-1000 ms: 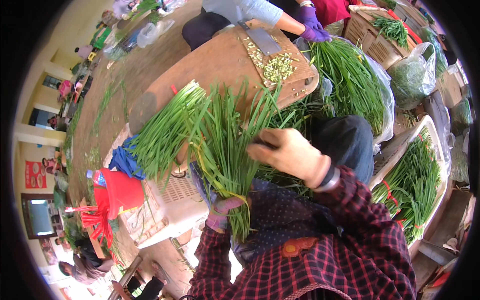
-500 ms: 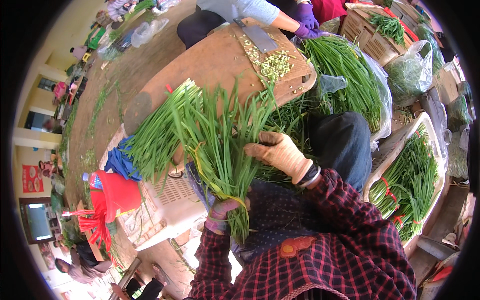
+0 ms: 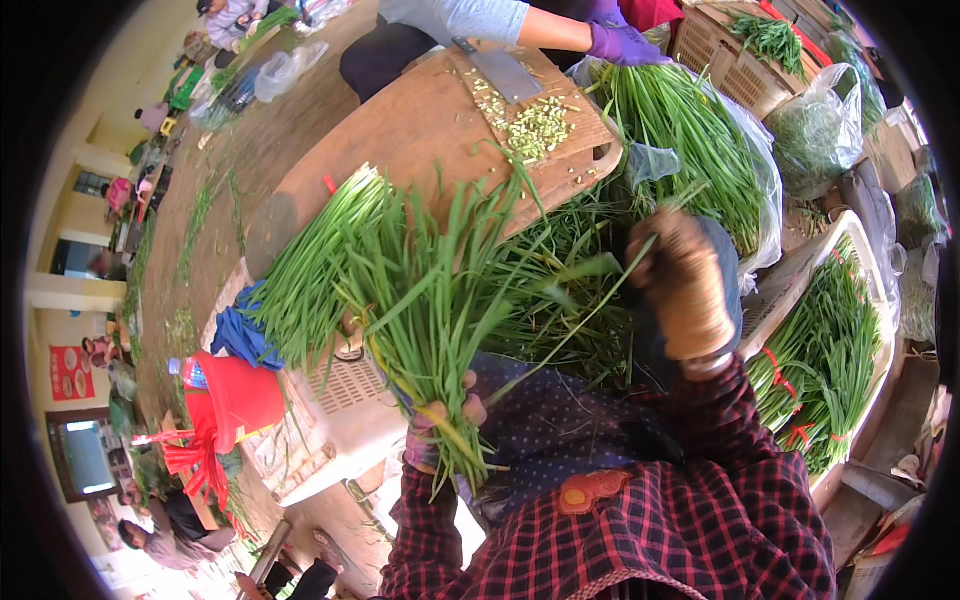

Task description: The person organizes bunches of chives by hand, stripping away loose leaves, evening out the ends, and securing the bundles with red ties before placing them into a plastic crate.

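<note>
My left hand [image 3: 428, 438], in a light purple glove, is closed round the lower part of a bunch of garlic chives [image 3: 430, 280]. The long green leaves fan upward, and a yellowed leaf bends across them. Out to the right, my right hand [image 3: 688, 290], in a pale glove and smeared by motion, grips a long thin chive leaf [image 3: 636, 262] stretching down toward the bunch. Below that hand lies a heap of loose chives [image 3: 570, 290] on and beside my lap. Another bunch of chives [image 3: 325, 265], pale ends up, leans against the round-ended wooden board [image 3: 370, 130].
A cleaver [image 3: 507, 75] and chopped pale bits lie on the board. Across it, a co-worker's purple-gloved hand [image 3: 625, 40] touches bagged chives [image 3: 680, 150]. A white crate [image 3: 868, 240] with tied bunches stands right; a red bucket [image 3: 245, 395] is at left.
My right hand has swung right and up, away from the bunch, with a long leaf in its fingers. The bunch in my left hand has shifted slightly left.
</note>
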The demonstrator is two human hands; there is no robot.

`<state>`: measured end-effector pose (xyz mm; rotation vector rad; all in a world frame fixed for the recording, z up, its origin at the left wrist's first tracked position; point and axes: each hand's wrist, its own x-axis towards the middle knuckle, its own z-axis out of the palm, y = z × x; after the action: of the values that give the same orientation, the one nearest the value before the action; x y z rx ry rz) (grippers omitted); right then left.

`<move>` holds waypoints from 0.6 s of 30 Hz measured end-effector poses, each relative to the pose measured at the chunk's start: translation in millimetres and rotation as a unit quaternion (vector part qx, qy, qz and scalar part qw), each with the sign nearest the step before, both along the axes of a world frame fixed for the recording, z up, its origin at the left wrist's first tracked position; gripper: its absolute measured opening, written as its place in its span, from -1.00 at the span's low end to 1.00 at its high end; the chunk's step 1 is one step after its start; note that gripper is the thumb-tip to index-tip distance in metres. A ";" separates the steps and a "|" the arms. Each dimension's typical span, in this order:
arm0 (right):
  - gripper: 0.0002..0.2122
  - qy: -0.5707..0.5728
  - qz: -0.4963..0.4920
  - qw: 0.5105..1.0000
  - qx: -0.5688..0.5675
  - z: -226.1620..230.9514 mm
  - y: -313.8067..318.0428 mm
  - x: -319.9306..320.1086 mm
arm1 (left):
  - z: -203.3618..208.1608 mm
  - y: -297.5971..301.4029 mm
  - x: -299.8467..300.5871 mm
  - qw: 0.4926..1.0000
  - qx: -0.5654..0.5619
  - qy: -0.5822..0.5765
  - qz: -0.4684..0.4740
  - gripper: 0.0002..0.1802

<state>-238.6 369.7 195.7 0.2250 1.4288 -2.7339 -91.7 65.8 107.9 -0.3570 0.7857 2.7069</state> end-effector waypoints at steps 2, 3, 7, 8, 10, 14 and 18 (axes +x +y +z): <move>-0.83 0.014 -0.088 0.996 0.005 -6.7 32.7 -19.0 | -3.2 -7.6 -0.2 0.996 0.058 0.053 -0.040 -0.22; -0.83 0.035 -0.096 0.984 0.149 -10.2 50.3 -26.3 | -3.3 -10.6 -1.1 0.993 0.083 0.065 -0.048 -0.15; -0.64 0.077 -0.032 0.603 0.794 -24.8 61.7 -38.5 | 13.3 -11.8 -2.2 0.984 0.131 0.100 -0.062 -0.03; -0.55 0.068 0.001 0.574 0.816 -17.8 39.8 -38.5 | 17.5 -11.8 -3.4 0.984 0.129 0.107 -0.064 -0.06; -0.45 0.070 0.076 0.728 0.678 -9.2 -1.0 -37.3 | 14.1 -11.2 0.9 0.983 0.147 0.100 -0.044 0.01; -0.49 0.232 0.154 0.671 0.688 -44.0 -88.2 -47.1 | 20.8 3.6 -5.0 0.972 0.185 0.128 -0.067 0.08; -0.78 0.280 0.237 0.699 0.615 -65.6 -110.5 -44.9 | 23.4 0.4 3.6 0.971 0.188 0.132 -0.067 0.06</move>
<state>-283.5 259.3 130.1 -0.8844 2.7056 -1.0583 -88.1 66.2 131.3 0.1408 0.3250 2.7248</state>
